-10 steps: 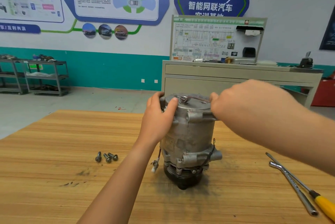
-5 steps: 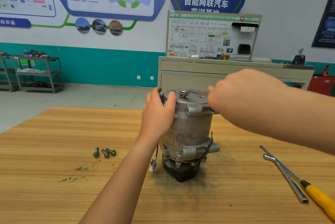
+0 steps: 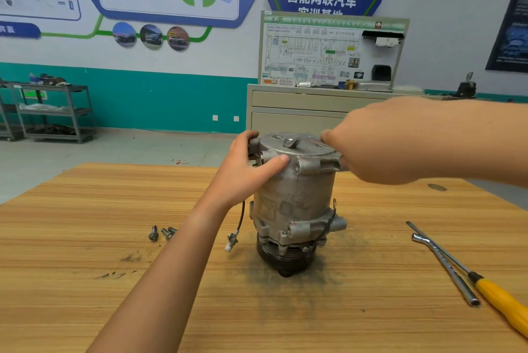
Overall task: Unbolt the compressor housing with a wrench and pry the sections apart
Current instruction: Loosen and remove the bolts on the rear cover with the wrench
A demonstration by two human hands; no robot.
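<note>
My left hand (image 3: 248,169) is clamped on the left ear of the end cover (image 3: 297,149), fingers curled round its far side and thumb laid across the near shoulder just under the seam. My right hand (image 3: 380,141) wraps the cover's right ear from above; its back faces the camera, so I see curled fingers on the rim but not how deep they reach underneath. Holding opposite sides like this lets me, I judge, twist or rock the cover off the body with no tool in play. The one compressor (image 3: 297,204) stands upright in the middle of the table (image 3: 85,252), its black pulley (image 3: 285,258) down as a base, which puts the bolted end up where both hands can reach it. Two empty bolt holes show on the cover's top face, so the unbolting looks done and the separating is the step in hand. A thin lead ending in a white connector (image 3: 231,241) hangs off the left side. Three loose bolts (image 3: 163,232) lie together to the left, set well clear of the body. To the right, near me, lie one bent socket wrench (image 3: 445,269) and one yellow-handled screwdriver (image 3: 497,301), side by side and touching near their far ends, ready if prying is needed.
</note>
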